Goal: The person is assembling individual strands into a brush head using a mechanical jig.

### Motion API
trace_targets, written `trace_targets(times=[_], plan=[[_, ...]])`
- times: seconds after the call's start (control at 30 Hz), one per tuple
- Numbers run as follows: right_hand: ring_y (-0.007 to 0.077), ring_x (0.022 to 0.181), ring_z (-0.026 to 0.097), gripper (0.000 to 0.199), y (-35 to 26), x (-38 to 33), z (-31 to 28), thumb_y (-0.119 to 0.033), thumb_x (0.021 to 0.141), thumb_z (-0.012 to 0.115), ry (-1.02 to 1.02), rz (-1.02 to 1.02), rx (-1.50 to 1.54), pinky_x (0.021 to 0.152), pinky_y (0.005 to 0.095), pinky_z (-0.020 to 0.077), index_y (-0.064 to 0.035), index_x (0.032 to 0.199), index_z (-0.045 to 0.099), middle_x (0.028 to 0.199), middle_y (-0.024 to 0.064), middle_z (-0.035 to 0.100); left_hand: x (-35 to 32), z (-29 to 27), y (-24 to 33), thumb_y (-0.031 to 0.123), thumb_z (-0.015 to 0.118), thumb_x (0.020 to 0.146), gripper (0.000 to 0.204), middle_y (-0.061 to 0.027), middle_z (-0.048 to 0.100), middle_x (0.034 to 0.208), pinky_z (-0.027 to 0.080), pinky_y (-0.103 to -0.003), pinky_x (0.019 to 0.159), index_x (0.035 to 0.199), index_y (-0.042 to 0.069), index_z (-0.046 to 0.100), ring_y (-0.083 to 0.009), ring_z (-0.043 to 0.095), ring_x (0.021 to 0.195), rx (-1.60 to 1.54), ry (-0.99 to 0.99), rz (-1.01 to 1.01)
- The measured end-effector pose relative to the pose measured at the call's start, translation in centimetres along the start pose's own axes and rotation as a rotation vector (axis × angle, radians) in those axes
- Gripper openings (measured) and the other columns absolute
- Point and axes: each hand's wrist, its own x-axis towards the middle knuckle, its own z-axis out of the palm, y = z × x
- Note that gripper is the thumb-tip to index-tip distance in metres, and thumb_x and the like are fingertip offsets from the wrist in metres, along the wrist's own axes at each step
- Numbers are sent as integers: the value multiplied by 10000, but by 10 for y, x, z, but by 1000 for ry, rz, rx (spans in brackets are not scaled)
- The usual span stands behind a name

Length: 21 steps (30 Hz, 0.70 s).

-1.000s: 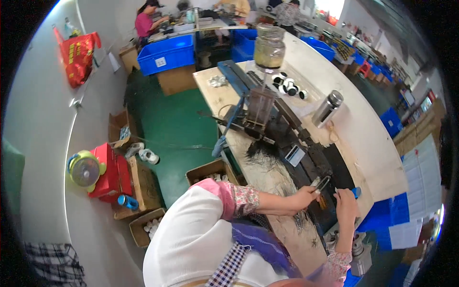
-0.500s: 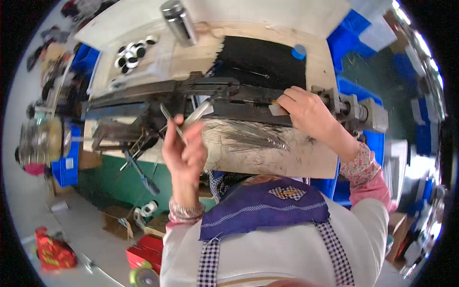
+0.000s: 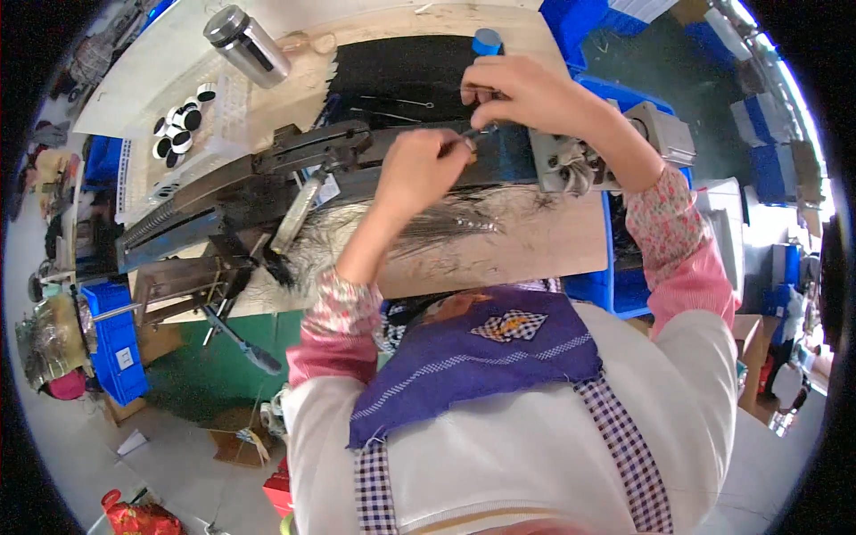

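My left hand point(image 3: 419, 169) is closed over the right part of a long dark metal bench machine point(image 3: 312, 156). Its thumb and fingertips pinch a small, thin dark piece point(image 3: 470, 135) whose kind I cannot make out. Just behind and to the right, my right hand point(image 3: 526, 94) has its fingers curled in, with thumb and fingertips close to the same piece; what they grip, if anything, is hidden. Below the machine, thin dark wires point(image 3: 446, 218) lie in a loose bundle on the wooden bench point(image 3: 535, 250). A flat metal strip point(image 3: 299, 214) slants down from the machine's middle.
A steel flask point(image 3: 247, 46) stands at the back left, beside a clear plastic basket point(image 3: 234, 116) and several black-and-white round pieces point(image 3: 181, 125). A black mat point(image 3: 392, 67) carries thin hooked rods point(image 3: 397, 100) and a blue cap point(image 3: 487, 41). Grey machine blocks point(image 3: 660, 134) sit at the right.
The view has shifted. My left hand has moved right and up from the machine's middle, where it held a slim metal piece. My right hand has lifted off the rail, and both hands now meet.
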Motion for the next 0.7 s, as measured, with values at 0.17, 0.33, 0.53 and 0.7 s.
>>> trace_targets(times=[0.17, 0.33, 0.53, 0.7], plan=[[317, 812, 600, 191, 7, 1, 25, -164, 756, 678, 152, -150, -5, 713, 400, 477, -10, 845, 609, 829, 128, 586, 6, -22, 13, 195, 607, 795, 169, -142, 647, 728, 507, -414, 656, 770, 49, 690, -324, 643, 714, 445, 91, 76], [312, 843, 618, 187, -7, 22, 55, -131, 765, 655, 394, -382, -27, 753, 390, 503, -40, 927, 644, 858, 110, 643, -14, -74, 25, 131, 619, 701, 40, 1, 587, 718, 465, -333, 706, 685, 128, 655, -179, 578, 824, 1086, 201, 445], [306, 769, 623, 179, -4, 45, 73, -120, 799, 680, 428, -315, 126, 699, 357, 508, -1, 929, 649, 855, 128, 655, -63, -57, 9, 73, 678, 789, 91, -67, 649, 812, 459, -360, 594, 878, 55, 684, -224, 584, 661, 608, 817, 476], [311, 793, 644, 212, -12, 53, 66, -176, 806, 675, 218, -195, 189, 729, 363, 512, 3, 918, 682, 848, 154, 675, -108, -7, -39, 546, 328, 971, 628, -22, 454, 522, 296, -244, 382, 681, 37, 552, -108, 367, 390, -1878, 204, -484]])
